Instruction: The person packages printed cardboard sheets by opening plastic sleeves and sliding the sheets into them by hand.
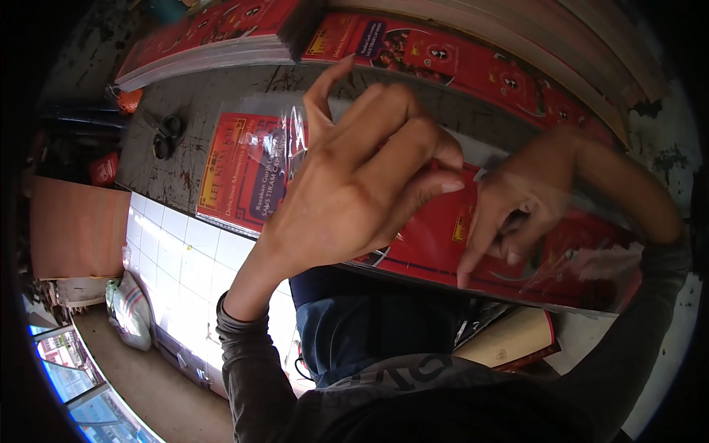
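A long red printed sheet (436,247) lies along the table's near edge, with clear glossy plastic over it. Above its middle is my left hand (354,170), thumb and index finger drawn close together, little finger raised; whether anything is between the fingertips I cannot make out. On the right, my right hand (517,199) is seen through transparent film, its fingers curled with thumb and index finger bent toward each other over the red sheet. The film's wrinkled end (591,266) shines near my right forearm.
Black-handled scissors (164,135) lie at the left on the worn dark table (177,173). A thick stack of red printed sheets (221,37) stands at the back left. More red sheets (473,66) run along the back. A brown carton (80,229) is beyond the left edge.
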A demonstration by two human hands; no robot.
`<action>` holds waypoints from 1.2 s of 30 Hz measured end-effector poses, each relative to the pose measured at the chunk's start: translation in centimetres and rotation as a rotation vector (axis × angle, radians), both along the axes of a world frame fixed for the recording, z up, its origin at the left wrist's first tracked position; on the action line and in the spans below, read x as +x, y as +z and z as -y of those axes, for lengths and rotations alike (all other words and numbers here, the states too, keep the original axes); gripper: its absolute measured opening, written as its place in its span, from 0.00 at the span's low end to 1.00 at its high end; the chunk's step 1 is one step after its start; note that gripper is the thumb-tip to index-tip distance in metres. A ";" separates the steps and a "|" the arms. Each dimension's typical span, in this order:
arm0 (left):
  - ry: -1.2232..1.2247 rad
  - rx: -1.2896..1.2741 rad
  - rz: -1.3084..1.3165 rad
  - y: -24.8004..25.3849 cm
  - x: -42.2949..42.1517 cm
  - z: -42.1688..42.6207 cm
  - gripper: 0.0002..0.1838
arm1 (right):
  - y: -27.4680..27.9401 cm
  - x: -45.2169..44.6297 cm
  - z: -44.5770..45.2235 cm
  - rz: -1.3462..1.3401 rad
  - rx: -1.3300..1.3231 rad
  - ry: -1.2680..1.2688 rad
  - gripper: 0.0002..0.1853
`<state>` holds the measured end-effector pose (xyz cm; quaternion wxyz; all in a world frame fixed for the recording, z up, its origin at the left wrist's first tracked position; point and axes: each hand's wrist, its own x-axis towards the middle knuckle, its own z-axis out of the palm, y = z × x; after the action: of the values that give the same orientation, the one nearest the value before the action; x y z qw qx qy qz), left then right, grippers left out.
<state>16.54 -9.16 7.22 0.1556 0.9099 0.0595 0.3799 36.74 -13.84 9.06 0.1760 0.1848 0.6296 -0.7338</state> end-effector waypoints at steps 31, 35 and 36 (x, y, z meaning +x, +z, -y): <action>0.123 0.047 -0.110 -0.7 -0.3 -0.2 0.14 | 1.2 5.3 13.8 0.496 1.348 -1.498 0.14; 0.121 0.103 -0.032 -1.2 -0.4 -0.1 0.12 | 1.2 5.4 8.6 -0.036 1.068 -1.386 0.27; 0.120 0.129 0.011 -1.3 -0.3 -0.2 0.13 | 1.6 4.6 7.3 -0.046 0.737 -1.289 0.36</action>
<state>16.25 -8.97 5.88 0.0741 0.9107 0.0886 0.3965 41.39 -21.17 10.70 -0.3762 0.5490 0.6055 -0.4363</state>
